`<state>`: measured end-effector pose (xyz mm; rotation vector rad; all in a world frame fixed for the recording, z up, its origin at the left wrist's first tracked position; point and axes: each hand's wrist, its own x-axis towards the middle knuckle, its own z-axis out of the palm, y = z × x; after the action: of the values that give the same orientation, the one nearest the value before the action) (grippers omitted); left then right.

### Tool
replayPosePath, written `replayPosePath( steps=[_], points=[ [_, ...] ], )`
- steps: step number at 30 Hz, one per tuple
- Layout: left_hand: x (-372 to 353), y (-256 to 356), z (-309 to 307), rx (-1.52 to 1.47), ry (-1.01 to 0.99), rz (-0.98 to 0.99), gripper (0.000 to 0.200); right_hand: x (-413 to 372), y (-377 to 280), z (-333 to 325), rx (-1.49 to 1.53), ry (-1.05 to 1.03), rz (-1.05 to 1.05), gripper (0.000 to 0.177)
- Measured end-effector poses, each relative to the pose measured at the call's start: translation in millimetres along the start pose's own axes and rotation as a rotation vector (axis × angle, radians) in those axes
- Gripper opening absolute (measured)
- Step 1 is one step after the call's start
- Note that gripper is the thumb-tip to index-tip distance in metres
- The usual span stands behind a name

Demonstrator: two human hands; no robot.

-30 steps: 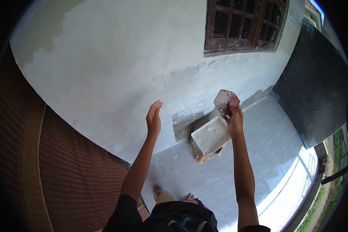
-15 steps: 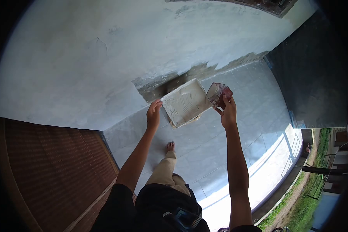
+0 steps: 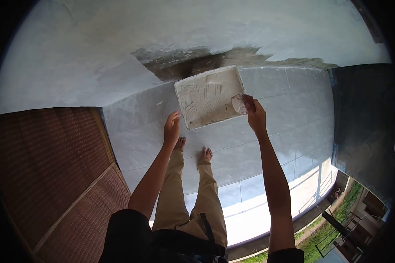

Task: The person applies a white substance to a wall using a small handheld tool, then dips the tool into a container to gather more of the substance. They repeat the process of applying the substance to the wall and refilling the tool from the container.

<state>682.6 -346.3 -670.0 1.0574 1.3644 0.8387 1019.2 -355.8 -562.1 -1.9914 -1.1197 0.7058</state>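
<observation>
A rectangular tray with a pale, crusted rim sits in front of the wall's bare patch. Thick off-white paste with ridged marks fills it. My right hand grips a dark red scraper at the tray's right corner; pale paste coats the scraper's left part, which overlaps the tray. Just left of the tray's near left side is my left hand, empty, its fingers loosely bent and slightly apart from the rim.
The whitish wall has a rough grey unplastered strip low down. Grey floor tiles lie under my bare feet. A woven brown panel stands at left, a dark panel at right. Sunlit floor and grass lie behind.
My view has shifted, and both feet now show. My left hand has come off the tray's edge. The scraper has moved from beside the tray to over its right corner.
</observation>
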Motion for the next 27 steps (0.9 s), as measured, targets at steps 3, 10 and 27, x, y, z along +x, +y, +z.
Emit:
replayPosePath(
  steps=[3,10,27],
  points=[
    [-3,-34,14,0.002,0.058,-0.034,0.04,23,40,22,-0.119,-0.159,-0.257,0.019],
    [6,-96,40,0.141,0.198,0.012,0.048,56,95,67,-0.386,-0.498,-0.409,0.01],
    [30,-132,47,0.296,0.135,0.2,0.062,82,117,73,-0.524,-0.776,-0.388,0.017]
  ],
)
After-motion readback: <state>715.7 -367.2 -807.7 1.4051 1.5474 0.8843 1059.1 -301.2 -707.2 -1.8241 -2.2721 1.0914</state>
